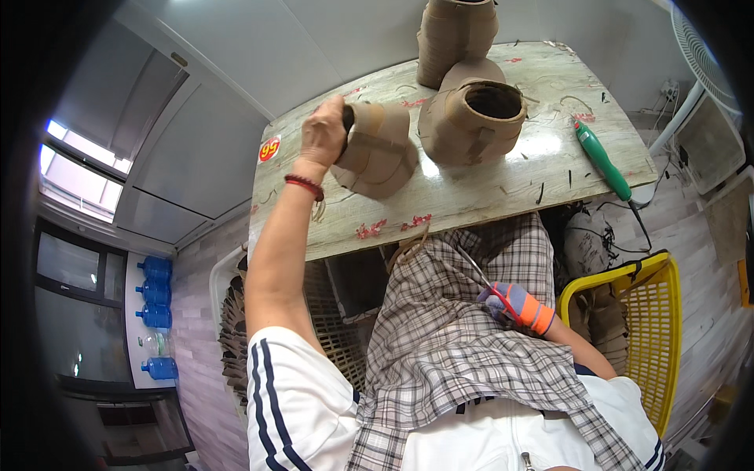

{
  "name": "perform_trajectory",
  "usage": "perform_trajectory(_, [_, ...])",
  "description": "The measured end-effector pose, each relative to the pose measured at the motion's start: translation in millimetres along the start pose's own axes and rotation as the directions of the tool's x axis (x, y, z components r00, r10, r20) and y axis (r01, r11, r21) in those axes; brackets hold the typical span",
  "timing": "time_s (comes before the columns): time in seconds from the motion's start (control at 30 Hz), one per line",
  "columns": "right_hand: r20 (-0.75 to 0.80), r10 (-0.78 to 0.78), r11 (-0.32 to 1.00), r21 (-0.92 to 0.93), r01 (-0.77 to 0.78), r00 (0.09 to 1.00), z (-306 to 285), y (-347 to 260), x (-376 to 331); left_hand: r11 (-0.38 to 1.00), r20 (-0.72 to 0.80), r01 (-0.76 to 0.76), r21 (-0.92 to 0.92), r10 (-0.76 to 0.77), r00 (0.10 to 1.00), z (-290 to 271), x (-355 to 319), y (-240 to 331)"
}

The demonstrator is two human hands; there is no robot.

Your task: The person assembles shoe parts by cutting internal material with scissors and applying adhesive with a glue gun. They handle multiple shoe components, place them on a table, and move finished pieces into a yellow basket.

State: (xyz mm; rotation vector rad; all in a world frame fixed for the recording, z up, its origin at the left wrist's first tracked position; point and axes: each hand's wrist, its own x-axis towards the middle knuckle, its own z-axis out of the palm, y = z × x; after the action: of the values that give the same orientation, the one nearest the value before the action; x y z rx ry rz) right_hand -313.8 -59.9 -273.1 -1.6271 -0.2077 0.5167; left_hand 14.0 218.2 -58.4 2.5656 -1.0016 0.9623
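Note:
My left hand grips the rim of a brown cardboard vase-shaped piece, holding it tilted on the marbled table. A red bracelet is on that wrist. My right hand, in an orange, blue and grey glove, rests low over my lap on a plaid cloth and holds a thin metal blade or scissors. A second brown cardboard vase with an open mouth stands just right of the held one.
A taller cardboard form stands at the table's far edge. A green-handled tool with a cord lies at the right. A yellow basket sits at my right, a white crate with cardboard pieces at my left. A fan stands far right.

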Motion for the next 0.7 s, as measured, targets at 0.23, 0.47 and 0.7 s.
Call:
perform_trajectory(0.23, [-0.194, 0.041, 0.977, -0.2, -0.08, 0.98, 0.5, -29.6, -12.4, 0.897, -0.176, 0.291, -0.333, -0.362, 0.915, -126.8, -28.0, 4.0])
perform_trajectory(0.47, [-0.368, -0.231, 0.931, -0.352, 0.095, 0.901, -18.8, -99.8, -0.7, 0.936, -0.041, 0.328, -0.13, -0.335, 0.941, -137.4, -241.4, 8.2])
perform_trajectory(0.7, [0.07, -0.428, 0.32, -0.921, 0.223, 0.901, 19.1, -119.1, 51.8, 0.03, 0.488, 0.673, -0.739, -0.664, 0.566, -36.7, -382.8, 114.7])
